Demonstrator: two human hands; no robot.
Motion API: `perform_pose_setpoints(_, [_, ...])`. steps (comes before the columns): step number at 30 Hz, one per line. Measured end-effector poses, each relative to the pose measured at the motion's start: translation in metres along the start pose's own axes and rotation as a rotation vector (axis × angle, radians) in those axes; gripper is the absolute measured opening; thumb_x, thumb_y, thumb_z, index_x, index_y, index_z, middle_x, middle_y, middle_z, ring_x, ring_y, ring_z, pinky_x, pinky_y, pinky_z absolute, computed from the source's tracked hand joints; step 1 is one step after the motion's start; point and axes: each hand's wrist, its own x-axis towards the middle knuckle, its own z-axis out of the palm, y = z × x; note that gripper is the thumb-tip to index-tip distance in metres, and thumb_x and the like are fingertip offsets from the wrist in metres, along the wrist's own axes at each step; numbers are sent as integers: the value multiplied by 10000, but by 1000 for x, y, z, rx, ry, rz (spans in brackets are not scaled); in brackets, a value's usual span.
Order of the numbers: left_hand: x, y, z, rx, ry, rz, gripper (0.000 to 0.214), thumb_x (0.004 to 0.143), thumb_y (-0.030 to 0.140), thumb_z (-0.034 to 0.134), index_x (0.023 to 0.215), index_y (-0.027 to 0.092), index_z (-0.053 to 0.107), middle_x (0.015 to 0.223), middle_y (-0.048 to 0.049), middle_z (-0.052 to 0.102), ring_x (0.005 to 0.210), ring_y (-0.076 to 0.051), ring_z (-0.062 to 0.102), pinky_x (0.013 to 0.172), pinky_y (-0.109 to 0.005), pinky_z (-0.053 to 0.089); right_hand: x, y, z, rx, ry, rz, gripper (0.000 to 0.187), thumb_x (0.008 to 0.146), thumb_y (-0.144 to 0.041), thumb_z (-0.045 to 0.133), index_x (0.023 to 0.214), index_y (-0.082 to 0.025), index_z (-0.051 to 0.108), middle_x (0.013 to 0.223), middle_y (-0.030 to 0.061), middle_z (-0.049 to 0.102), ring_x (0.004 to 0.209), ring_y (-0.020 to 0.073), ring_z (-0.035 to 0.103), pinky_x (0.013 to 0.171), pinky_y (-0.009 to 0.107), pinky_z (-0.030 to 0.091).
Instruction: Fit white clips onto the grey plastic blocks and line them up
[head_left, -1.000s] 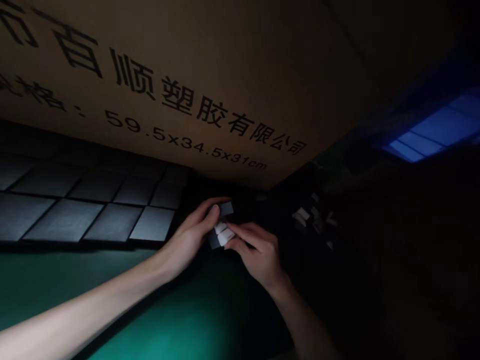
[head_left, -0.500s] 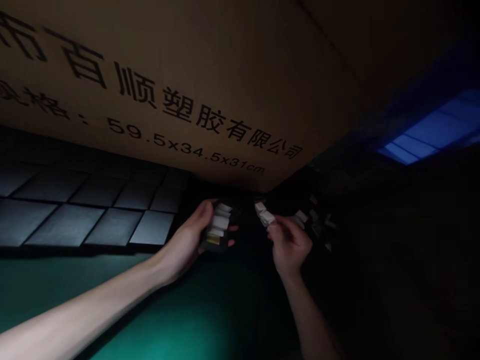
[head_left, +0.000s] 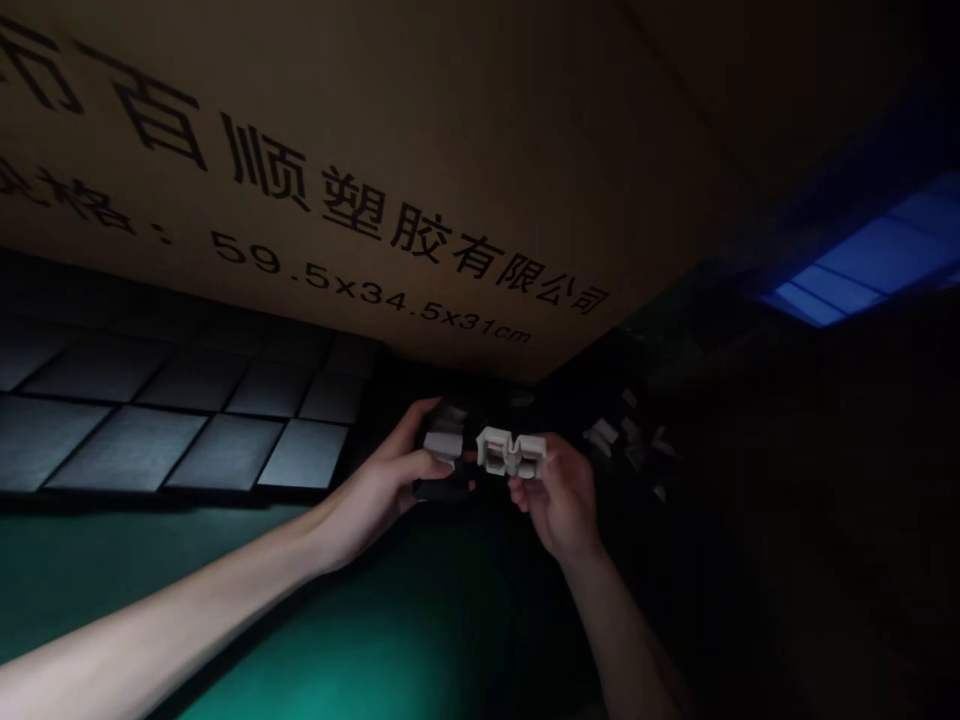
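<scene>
My left hand [head_left: 397, 468] is closed around a small dark open box [head_left: 441, 491], its thumb lying across the near part. Inside the box a pale insert [head_left: 444, 444] shows. Between the fingers of my right hand [head_left: 564, 503] is a white folded insert [head_left: 493, 450] with two square hollows, held close to the box's right side. Whether the two touch is hard to tell in the dim light.
Behind the hands stands a large printed cardboard carton [head_left: 450, 150]. Rows of dark flat boxes [head_left: 127, 448] lie at left on the green table surface [head_left: 322, 660]. Several loose pale pieces [head_left: 602, 436] are scattered at right. A bright blue panel [head_left: 862, 260] shows farther right.
The white insert has turned so its hollows face me, and my right hand has brought it left toward the box. My left thumb has moved down over the box.
</scene>
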Motion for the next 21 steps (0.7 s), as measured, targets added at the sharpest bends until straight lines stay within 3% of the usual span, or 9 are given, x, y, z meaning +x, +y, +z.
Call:
perform_pose_setpoints(6, [0, 3, 5, -18, 35, 7, 504, 860, 425, 609, 1329, 293, 481, 1012, -6, 682, 1042, -236, 628, 902, -354, 456, 1, 1, -1, 33, -161, 94, 354, 818, -530, 750, 914, -192, 714, 634, 6, 677, 499, 92, 606, 433, 171, 437])
perform_pose_setpoints(15, [3, -1, 3, 10, -64, -8, 590, 897, 430, 595, 1448, 310, 421, 1111, -31, 700, 1087, -244, 617, 952, -363, 421, 7, 3, 3, -48, -200, 176, 363, 897, -538, 653, 892, -179, 705, 618, -4, 643, 505, 84, 585, 466, 185, 457])
perform_pose_setpoints(21, [2, 0, 1, 57, -67, 1, 586, 914, 466, 599, 1468, 374, 432, 1165, -15, 683, 1059, -223, 610, 938, -354, 414, 4, 6, 3, -279, -199, 54, 254, 902, -454, 673, 972, -218, 737, 764, 16, 706, 609, 108, 646, 549, 216, 527])
